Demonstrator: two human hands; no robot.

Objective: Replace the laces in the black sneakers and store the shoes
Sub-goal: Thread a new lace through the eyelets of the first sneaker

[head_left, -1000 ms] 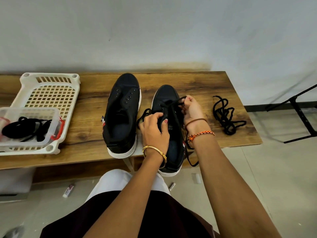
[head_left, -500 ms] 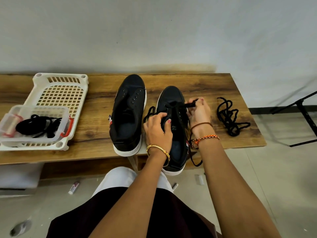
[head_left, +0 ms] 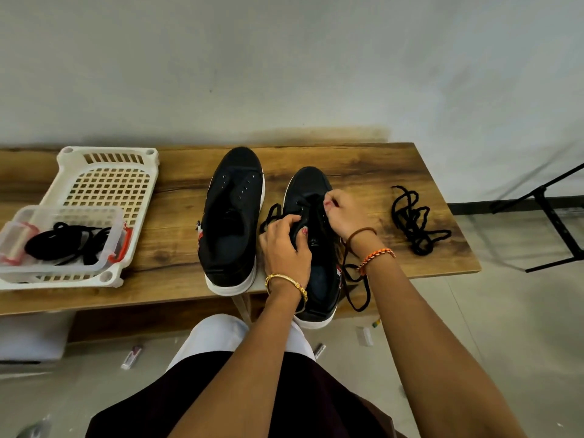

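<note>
Landmark: we took the wooden bench (head_left: 363, 165) against the wall as our reference for all positions.
Right sneaker: a black sneaker (head_left: 311, 191) with a white sole stood right of the bench's middle, toe toward the wall, heel overhanging the bench's front edge.
Left hand: we found the left hand (head_left: 286, 248) resting on this sneaker, fingers curled round its tongue and left flank, holding the shoe.
Right hand: the right hand (head_left: 346, 213) sat over the eyelet area of the same shoe, fingertips pinched together on a black lace (head_left: 357, 292).
Lace: we noted it running from the eyelets down the shoe's right side and hanging in a loop past the bench's front edge; a second stretch lay between the two shoes.
Left sneaker: the other black sneaker (head_left: 234, 216) stood at the bench's middle, just beside the first, with bare eyelets and no lace that we could see.
Loose lace: a tangled black lace (head_left: 414, 222) lay near the bench's right end, apart from both shoes.
Basket: a white perforated basket (head_left: 107, 172) sat toward the bench's left end.
Container: a clear box (head_left: 68, 213) with red clips rested on the basket's near part, holding more black laces (head_left: 66, 243).
</note>
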